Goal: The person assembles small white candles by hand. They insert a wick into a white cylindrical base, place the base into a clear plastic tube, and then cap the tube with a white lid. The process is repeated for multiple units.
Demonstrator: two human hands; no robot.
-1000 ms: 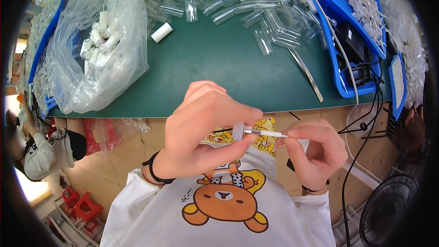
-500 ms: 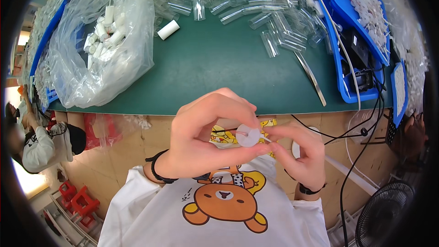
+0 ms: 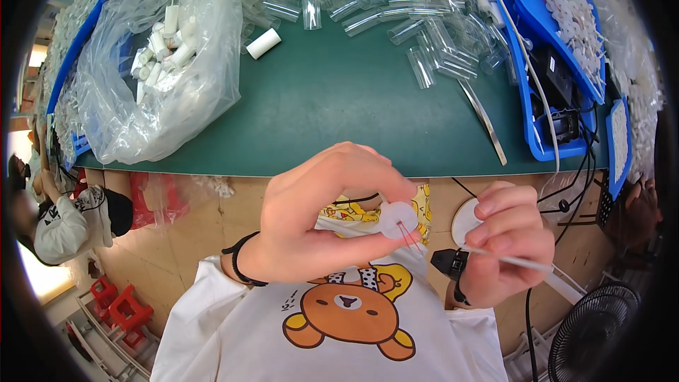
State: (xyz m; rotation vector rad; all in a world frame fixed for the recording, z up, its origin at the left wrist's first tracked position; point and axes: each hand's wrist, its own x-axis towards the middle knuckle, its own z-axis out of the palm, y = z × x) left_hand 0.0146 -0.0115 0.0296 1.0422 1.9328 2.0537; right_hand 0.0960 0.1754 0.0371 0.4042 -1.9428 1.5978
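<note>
My left hand [image 3: 311,216] pinches a round, translucent white disc [image 3: 397,216] between thumb and forefinger, over my lap in front of the table edge. Thin reddish wires [image 3: 408,235] come out near the middle of the disc and hang toward the right. Apart from it, to the right, my right hand [image 3: 506,240] is closed on a thin white stick [image 3: 525,262], whose one end sticks out to the right past the fingers. Whether the disc has more parts behind it is hidden by my left fingers.
On the green table [image 3: 325,113] lie tweezers [image 3: 483,122], many clear tubes [image 3: 424,14] and a white cylinder [image 3: 264,44]. A plastic bag [image 3: 212,92] of white cylinders stands left. Blue trays [image 3: 527,124] and cables [image 3: 588,170] are right. A black fan [image 3: 594,332] stands lower right.
My right hand has drawn away from the disc to the right, with the white stick in it. The disc has shifted slightly right and tilted, with its wires now hanging out.
</note>
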